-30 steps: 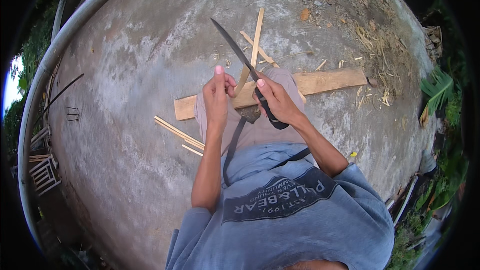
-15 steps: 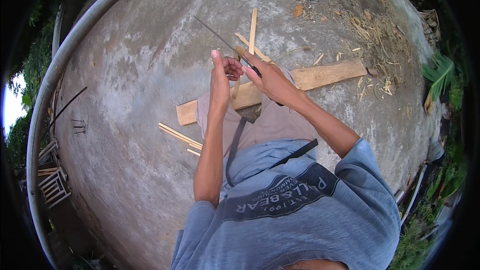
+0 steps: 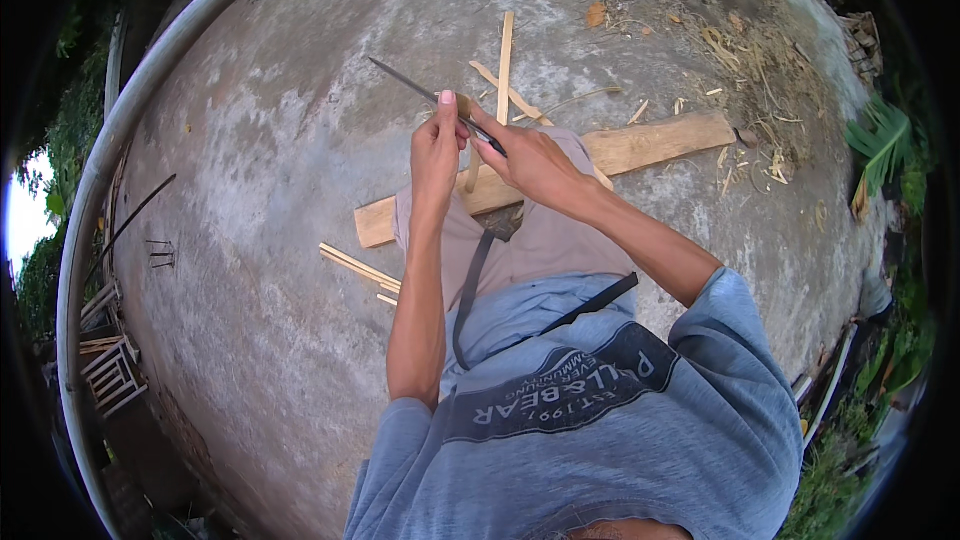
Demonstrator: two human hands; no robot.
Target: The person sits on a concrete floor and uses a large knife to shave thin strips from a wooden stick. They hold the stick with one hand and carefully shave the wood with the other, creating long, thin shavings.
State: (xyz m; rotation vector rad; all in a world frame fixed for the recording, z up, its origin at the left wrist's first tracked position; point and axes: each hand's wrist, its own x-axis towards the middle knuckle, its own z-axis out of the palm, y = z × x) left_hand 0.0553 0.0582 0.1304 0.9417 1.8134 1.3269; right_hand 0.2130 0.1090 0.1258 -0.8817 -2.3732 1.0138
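My right hand (image 3: 543, 172) is closed around the dark handle of a long, narrow-bladed knife (image 3: 403, 78). Its blade points up and to the left, crossing just beyond my left hand (image 3: 435, 160). The left fingers are pinched together, thumb upward, on a thin tan wooden strip (image 3: 473, 176) that hangs curved between both hands. Fingers partly hide where strip and blade meet. Under the hands, a thick wooden plank (image 3: 655, 143) lies at a slant across my legs or just in front of them; the exact contact is hidden.
Pale wood strips (image 3: 506, 65) lie on the concrete ground (image 3: 250, 270) beyond the plank, and more slats (image 3: 355, 267) rest to its left. Shavings and dry debris (image 3: 765, 90) are scattered at the far right. A long curved pole (image 3: 92, 175) runs along the left side.
The left thumb and fingers have closed together and moved slightly right, nearer the right hand. The knife blade has tilted flatter, its tip dropping a little to the left.
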